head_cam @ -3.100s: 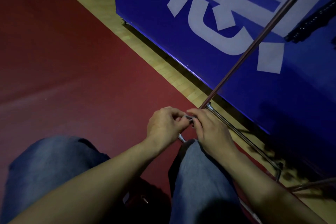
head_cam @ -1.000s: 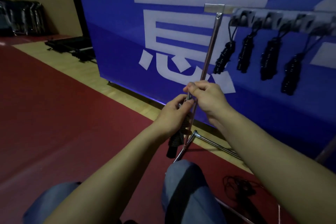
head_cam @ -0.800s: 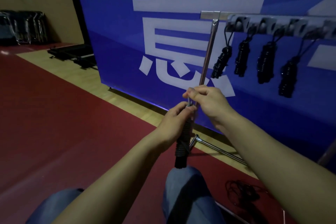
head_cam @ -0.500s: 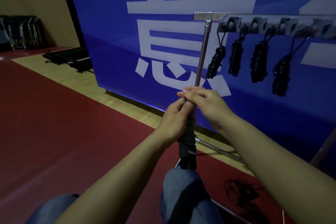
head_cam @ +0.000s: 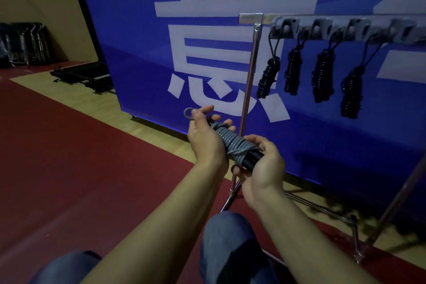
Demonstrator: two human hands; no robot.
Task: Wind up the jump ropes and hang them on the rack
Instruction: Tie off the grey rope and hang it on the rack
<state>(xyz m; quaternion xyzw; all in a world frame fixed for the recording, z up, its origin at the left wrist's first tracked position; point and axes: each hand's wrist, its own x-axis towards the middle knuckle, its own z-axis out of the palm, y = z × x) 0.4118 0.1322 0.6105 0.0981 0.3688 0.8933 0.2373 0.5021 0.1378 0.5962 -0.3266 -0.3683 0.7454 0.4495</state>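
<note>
head view: both hands hold one wound grey jump rope (head_cam: pixel 232 144) in front of the rack (head_cam: pixel 345 27). left hand (head_cam: pixel 205 136) pinches its loop end, right hand (head_cam: pixel 262 163) cups the black handles. four wound ropes (head_cam: pixel 320 76) already hang on the hooks; judged stage: winding done, this bundle not yet hung.

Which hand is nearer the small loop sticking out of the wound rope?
Left. The left hand pinches the loop at its fingers; the right hand holds the far, handle end of the wound rope.
</note>
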